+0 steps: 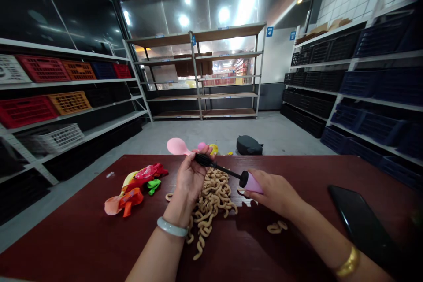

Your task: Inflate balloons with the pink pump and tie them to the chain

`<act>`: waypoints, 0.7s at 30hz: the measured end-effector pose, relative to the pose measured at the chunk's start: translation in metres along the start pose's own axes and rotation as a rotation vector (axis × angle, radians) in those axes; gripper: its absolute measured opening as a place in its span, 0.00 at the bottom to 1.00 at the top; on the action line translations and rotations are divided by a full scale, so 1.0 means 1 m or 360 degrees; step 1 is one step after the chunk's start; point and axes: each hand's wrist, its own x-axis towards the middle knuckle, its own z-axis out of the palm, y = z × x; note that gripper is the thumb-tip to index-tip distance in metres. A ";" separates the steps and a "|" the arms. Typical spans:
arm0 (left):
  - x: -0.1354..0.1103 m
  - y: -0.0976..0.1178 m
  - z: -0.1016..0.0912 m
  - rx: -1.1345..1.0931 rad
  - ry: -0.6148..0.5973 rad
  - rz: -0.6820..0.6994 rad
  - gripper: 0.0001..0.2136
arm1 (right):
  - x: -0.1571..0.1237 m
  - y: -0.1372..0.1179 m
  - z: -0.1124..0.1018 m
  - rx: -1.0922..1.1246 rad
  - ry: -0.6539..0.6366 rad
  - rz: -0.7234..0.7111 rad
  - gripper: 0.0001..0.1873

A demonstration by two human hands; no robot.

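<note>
In front of me my left hand (192,176) is closed around the black end of a balloon pump (228,170). A flat, limp pink balloon (177,146) sticks out to the left from the fingers of that hand. On the other side, my right hand (274,191) grips the pump's light purple part, and a thin black rod spans the gap between both hands. Below them lies a heap of beige, curly, rope-like pieces (214,196) on the table. Several uninflated balloons (132,194) in red, orange, yellow and green lie to the left.
A dark red table (99,242) carries everything. At right lies a black phone (360,216), with a small beige loop (276,227) nearer the middle. Beyond the table a dark grey bag-like object (249,144) rests on the floor. Shelves with crates (42,69) line both sides.
</note>
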 end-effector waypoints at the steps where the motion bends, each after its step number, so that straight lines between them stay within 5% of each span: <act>1: 0.000 0.000 0.000 -0.0025 -0.0038 -0.0016 0.04 | 0.000 -0.001 0.000 -0.0014 -0.0003 0.0001 0.30; 13: 0.005 -0.013 -0.008 0.0090 -0.0110 0.0213 0.06 | -0.001 -0.010 -0.001 0.0022 -0.0002 -0.0071 0.27; 21: 0.016 0.029 -0.014 0.0048 0.0115 0.0456 0.07 | 0.000 -0.002 0.000 0.0000 0.0022 -0.0081 0.28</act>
